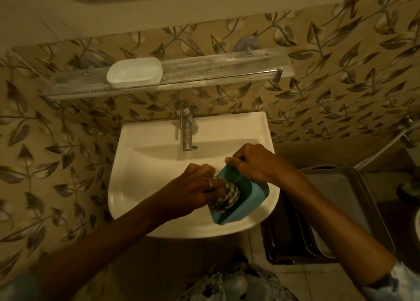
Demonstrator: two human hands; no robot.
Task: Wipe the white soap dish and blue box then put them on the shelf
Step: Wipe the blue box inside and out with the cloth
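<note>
Over the white sink's (141, 164) right half, my right hand (254, 162) grips the far rim of the blue box (245, 207) and holds it tilted. My left hand (195, 185), with a ring on one finger, is closed on a checked cloth (227, 197) pressed inside the box. The white soap dish (134, 73) stands on the left part of the glass shelf (222, 73) above the tap.
A steel tap (188, 130) rises at the back of the sink. A grey basket (341, 210) stands to the right of the sink. Leaf-patterned tiles cover the wall. The shelf's right half is bare glass with a rail along its front.
</note>
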